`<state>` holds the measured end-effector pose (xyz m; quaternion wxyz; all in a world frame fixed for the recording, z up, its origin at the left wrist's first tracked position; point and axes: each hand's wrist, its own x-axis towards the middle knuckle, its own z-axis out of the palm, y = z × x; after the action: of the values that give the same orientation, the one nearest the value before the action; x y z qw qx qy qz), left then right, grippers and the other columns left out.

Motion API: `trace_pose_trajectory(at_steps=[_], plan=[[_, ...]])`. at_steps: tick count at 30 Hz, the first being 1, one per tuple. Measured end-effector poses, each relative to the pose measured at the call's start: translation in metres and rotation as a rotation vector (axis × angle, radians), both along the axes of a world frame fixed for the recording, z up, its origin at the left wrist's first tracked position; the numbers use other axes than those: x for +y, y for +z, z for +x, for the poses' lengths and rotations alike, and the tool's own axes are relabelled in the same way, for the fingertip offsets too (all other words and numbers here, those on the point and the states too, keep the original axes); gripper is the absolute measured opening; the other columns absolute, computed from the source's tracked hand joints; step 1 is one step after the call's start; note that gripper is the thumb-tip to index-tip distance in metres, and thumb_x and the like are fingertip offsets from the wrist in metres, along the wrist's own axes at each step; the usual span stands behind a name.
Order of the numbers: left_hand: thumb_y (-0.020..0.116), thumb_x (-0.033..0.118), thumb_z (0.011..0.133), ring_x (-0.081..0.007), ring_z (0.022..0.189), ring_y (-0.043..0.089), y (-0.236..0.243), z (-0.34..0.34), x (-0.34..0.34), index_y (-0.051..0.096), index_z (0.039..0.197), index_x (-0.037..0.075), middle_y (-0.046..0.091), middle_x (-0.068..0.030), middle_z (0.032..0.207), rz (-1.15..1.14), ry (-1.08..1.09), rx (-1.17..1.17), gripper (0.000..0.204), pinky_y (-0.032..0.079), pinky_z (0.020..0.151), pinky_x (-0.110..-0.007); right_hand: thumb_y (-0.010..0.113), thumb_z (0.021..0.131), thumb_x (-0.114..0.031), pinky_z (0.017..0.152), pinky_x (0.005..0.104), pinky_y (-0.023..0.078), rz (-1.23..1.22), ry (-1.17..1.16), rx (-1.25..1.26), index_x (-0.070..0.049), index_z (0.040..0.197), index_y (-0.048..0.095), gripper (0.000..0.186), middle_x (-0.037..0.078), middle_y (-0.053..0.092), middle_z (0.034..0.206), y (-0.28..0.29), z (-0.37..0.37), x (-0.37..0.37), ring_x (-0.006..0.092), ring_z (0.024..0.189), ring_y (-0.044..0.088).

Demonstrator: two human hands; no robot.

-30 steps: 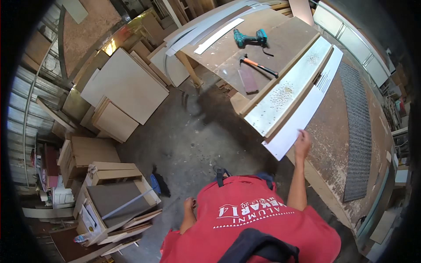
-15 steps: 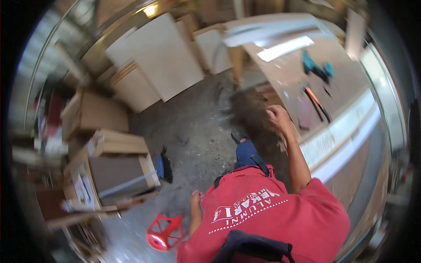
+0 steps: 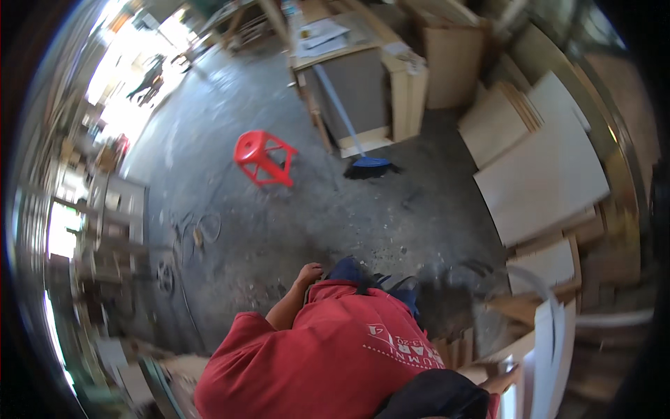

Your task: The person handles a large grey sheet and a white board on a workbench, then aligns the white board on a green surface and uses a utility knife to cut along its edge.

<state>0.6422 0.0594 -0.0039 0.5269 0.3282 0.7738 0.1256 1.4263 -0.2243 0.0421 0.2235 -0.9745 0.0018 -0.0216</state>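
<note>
My left hand hangs beside my left hip, over the grey floor, its fingers loosely curved with nothing visible in them. My red shirt and dark blue trousers fill the lower middle. At the lower right, my right forearm shows only in part beside pale strips; that hand cannot be made out.
A red plastic stool stands ahead. A blue broom leans on a wooden cabinet topped with papers. Panels lean at the right. Cables and a bright doorway are at the left.
My view has swung round: the bench with drill and hammer has left it, and the stool and doorway have appeared. My right hand left the white strip and has dropped out of sight.
</note>
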Motion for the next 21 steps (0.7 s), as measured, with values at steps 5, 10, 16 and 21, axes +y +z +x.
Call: trace_pose_trajectory(at_steps=[5, 10, 16, 21], plan=[[0.068, 0.031, 0.078, -0.0318, 0.103, 0.07, 0.007, 0.075, -0.048, 0.074, 0.11, 0.006, 0.074, -0.0183, 0.108, 0.018, -0.233, 0.032, 0.041, 0.054, 0.093, -0.039, 0.058, 0.092, -0.019, 0.106, 0.0441, 0.043, 0.014, 0.345, -0.096, 0.001, 0.142, 0.05, 0.055, 0.02, 0.059, 0.134, -0.001, 0.052, 0.157, 0.0341, 0.123, 0.056], [0.068, 0.034, 0.076, -0.0346, 0.106, 0.069, 0.003, 0.041, -0.124, 0.075, 0.111, 0.008, 0.073, -0.0187, 0.112, -0.007, 0.039, 0.214, 0.045, 0.055, 0.091, -0.042, 0.06, 0.088, -0.016, 0.108, 0.0446, 0.042, 0.079, 0.703, -0.105, 0.0, 0.143, 0.048, 0.059, 0.02, 0.057, 0.136, 0.001, -0.023, 0.302, 0.0347, 0.125, 0.054], [0.074, 0.039, 0.078, -0.0301, 0.088, 0.073, -0.02, 0.018, -0.148, 0.079, 0.103, 0.009, 0.076, -0.0154, 0.1, -0.235, 0.215, -0.014, 0.039, 0.059, 0.075, -0.043, 0.063, 0.083, -0.013, 0.11, 0.0453, 0.04, 0.149, 0.936, -0.177, 0.0, 0.144, 0.047, 0.065, 0.02, 0.055, 0.139, 0.022, -0.142, 0.385, 0.0354, 0.128, 0.052], [0.074, 0.04, 0.079, -0.0294, 0.091, 0.073, -0.082, -0.069, -0.163, 0.079, 0.101, 0.01, 0.076, -0.0156, 0.1, -0.18, 0.094, 0.107, 0.038, 0.059, 0.078, -0.04, 0.065, 0.079, -0.01, 0.111, 0.0458, 0.039, 0.205, 1.111, -0.166, -0.001, 0.145, 0.045, 0.07, 0.02, 0.053, 0.141, 0.03, -0.291, 0.409, 0.036, 0.13, 0.051]])
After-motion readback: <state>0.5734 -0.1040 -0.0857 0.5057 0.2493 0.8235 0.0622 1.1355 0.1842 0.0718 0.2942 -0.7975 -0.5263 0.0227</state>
